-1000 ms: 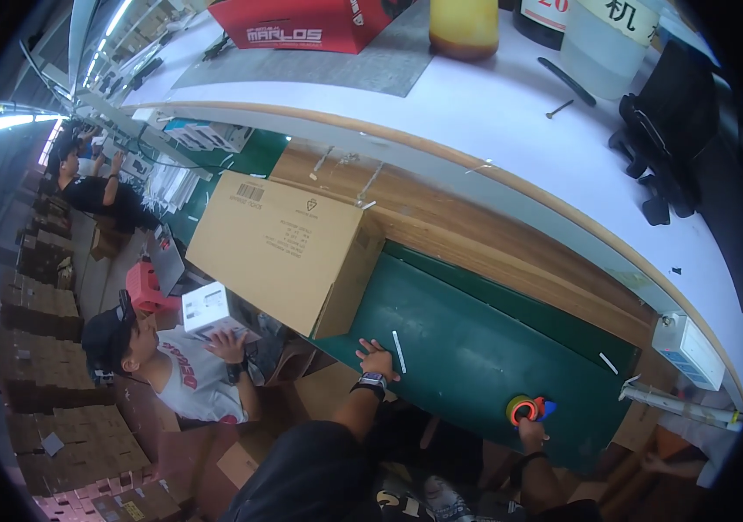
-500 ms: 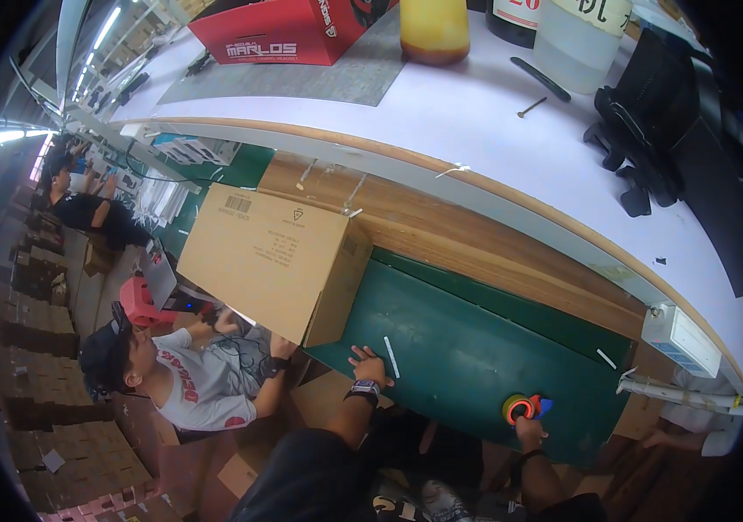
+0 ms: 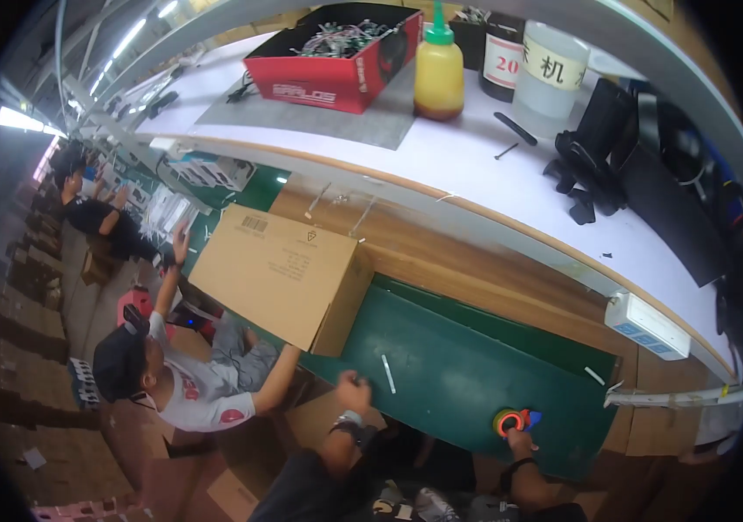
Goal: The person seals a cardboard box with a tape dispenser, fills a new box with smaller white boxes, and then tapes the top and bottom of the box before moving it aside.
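My right hand (image 3: 520, 443) grips a tape dispenser (image 3: 511, 424) with a red-orange ring and a blue part, low over the right of the green worktop (image 3: 450, 365). My left hand (image 3: 354, 391) is at the worktop's near edge, left of a white strip (image 3: 388, 374). Its fingers look curled but are smeared by motion, so their state is unclear. Beyond it, a closed brown carton (image 3: 280, 270) lies on the worktop. A seated co-worker in a cap has one hand (image 3: 181, 242) raised at the carton's far left and the other arm along its near side.
Above the worktop, a white shelf (image 3: 467, 178) carries a red box (image 3: 319, 83) of wired parts, a yellow squeeze bottle (image 3: 439, 78), other bottles and black headset parts (image 3: 593, 165). A white power strip (image 3: 647, 326) hangs at its right edge. Stacked cartons (image 3: 23, 383) stand at left.
My left hand has lifted off the worktop and drawn back toward me, from spread fingers to a blur. The co-worker has raised a hand to the carton's far left. My right hand keeps the tape dispenser.
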The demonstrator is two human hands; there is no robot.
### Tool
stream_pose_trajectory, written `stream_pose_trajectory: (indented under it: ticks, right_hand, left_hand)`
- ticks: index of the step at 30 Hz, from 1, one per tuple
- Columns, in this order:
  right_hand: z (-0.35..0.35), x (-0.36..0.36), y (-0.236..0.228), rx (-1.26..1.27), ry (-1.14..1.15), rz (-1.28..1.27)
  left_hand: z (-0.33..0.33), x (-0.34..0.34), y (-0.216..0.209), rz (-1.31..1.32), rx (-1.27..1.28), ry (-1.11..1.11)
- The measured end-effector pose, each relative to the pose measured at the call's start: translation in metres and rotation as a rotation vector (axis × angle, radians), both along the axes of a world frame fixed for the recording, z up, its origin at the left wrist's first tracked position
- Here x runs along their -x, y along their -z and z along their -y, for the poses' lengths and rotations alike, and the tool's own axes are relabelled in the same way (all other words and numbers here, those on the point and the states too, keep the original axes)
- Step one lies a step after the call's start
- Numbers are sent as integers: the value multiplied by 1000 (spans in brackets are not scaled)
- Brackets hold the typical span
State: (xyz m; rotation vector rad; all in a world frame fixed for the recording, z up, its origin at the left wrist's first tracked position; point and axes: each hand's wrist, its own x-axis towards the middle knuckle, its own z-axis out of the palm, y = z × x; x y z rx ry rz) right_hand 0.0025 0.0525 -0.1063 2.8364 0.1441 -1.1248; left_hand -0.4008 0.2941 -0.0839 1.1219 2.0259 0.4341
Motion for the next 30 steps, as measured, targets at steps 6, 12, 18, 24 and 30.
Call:
stream_pose_trajectory:
  ticks: [6, 12, 18, 24, 30]
  right_hand:
    - [69, -45, 6, -527, 158, -294]
    - [127, -15, -49, -662, 298, -399]
    - [175, -4, -79, -802, 189, -443]
    - [195, 16, -72, -1016, 49, -672]
    - [188, 35, -57, -1203, -62, -878]
  left_hand:
    - [-69, 27, -54, -64, -795, -162]
    - [-89, 21, -53, 274, -618, -270]
    - [-85, 27, -57, 293, -664, -250]
    - [-95, 45, -58, 331, -659, -76]
    - [-101, 66, -56, 354, -699, 43]
